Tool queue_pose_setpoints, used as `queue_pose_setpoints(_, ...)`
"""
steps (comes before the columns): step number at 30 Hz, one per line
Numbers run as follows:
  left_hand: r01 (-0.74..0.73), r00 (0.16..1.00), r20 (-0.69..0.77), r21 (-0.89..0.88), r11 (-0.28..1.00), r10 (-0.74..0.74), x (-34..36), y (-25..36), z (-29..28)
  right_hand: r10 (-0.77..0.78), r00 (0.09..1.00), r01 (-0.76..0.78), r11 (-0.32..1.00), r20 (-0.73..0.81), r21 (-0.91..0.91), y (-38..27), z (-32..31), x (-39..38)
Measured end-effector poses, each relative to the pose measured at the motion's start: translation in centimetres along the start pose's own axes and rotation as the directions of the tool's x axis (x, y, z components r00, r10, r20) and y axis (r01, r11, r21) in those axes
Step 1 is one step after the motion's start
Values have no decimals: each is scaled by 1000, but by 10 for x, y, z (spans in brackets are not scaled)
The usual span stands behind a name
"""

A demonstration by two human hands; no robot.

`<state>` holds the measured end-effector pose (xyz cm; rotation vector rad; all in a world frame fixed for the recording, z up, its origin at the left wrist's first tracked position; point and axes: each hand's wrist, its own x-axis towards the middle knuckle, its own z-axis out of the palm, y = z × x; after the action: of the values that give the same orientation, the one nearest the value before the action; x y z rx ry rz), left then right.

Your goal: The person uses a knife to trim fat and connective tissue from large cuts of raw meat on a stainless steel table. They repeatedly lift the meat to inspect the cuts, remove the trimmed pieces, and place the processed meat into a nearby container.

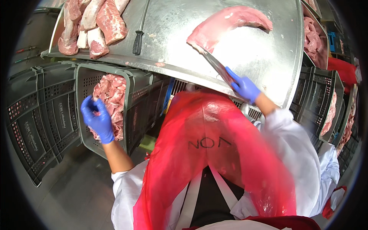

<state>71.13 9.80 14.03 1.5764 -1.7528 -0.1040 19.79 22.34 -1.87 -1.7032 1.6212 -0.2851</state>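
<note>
My right hand (243, 87), in a blue glove, grips a knife (214, 64) at the front edge of the steel table (264, 61). The blade tip touches the near end of a long pink cut of meat (226, 25) lying on the table. My left hand (97, 119), also blue-gloved, is down at my left over a grey crate (132, 111) filled with meat trimmings (113, 96). Its fingers are closed on a small pink scrap of meat (95, 112). A red plastic apron (214, 153) covers my front.
Several slabs of raw meat (92, 25) are piled at the table's far left, beside a black-handled sharpening steel (140, 32). Empty grey crates (34, 119) stand to the left. More crates with meat (329, 111) line the right side.
</note>
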Motion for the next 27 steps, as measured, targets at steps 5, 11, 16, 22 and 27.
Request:
queue_pose_setpoints(5, -243, 894, 319, -241, 940, 313, -20, 89, 167, 162, 984, -134, 947, -73, 294, 8, -42, -36)
queue_pose_setpoints(11, 398, 824, 507, -204, 894, -252, -61, 138, 346, -25, 913, 121, 970, -406, 213, 17, -65, 65)
queue_pose_setpoints(16, 539, 789, 515, -315, 781, -336, -72, 111, 370, -105, 947, 140, 985, -302, 96, -27, -40, 124)
queue_pose_setpoints(22, 741, 666, 589, -452, 497, -457, -80, 111, 374, -40, 999, 36, 990, -34, -136, -39, -10, 108)
queue_pose_setpoints(27, 697, 696, 590, -420, 581, -409, -82, 93, 366, -78, 994, 84, 993, 72, -88, -14, -16, 44)
